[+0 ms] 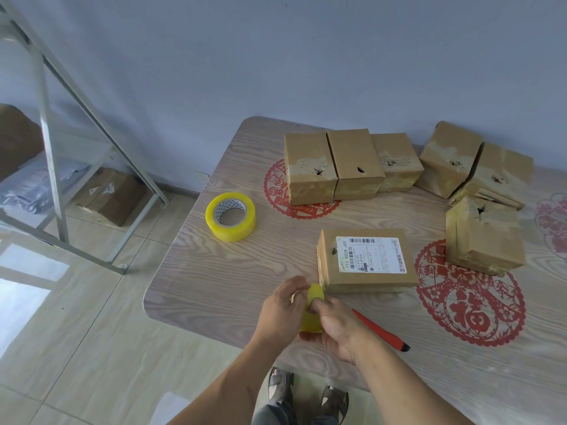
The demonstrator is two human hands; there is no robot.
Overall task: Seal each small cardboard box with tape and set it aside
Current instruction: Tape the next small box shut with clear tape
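Both hands meet at the near-left edge of the worktop [214, 271], wood-grain with red paper-cut motifs. Left hand [280, 308] curls around a yellow tape roll [311, 314], fingers wrapped over its top rim. Right hand [337, 329] grips the same roll from the near side, thumb pressed at the core opening. Roll held upright on edge between the two hands; cannot tell whether it touches the worktop.

Labelled box [366, 262] lies flat just beyond the hands, white shipping label facing up. Its near-left corner sits just beside the top of the held roll; cannot tell whether tape already joins them. Neither hand touches the box.

Red-handled cutter [382, 331] lies on the worktop to the right of the right hand, angled, dark tip pointing toward the near-right.

Second tape roll [230, 216], larger, lies flat near the worktop's left edge, well apart from the hands.

Far side: row of three boxes [352, 164] standing touching one another, torn patches on their faces. Farther right, a cluster of three more boxes [478, 191], two tilted against each other, one in front.

Left of the worktop: metal rack [52, 142] on a tiled floor [76, 348], with a carton on the floor beneath it. Sandalled feet show below the worktop edge.
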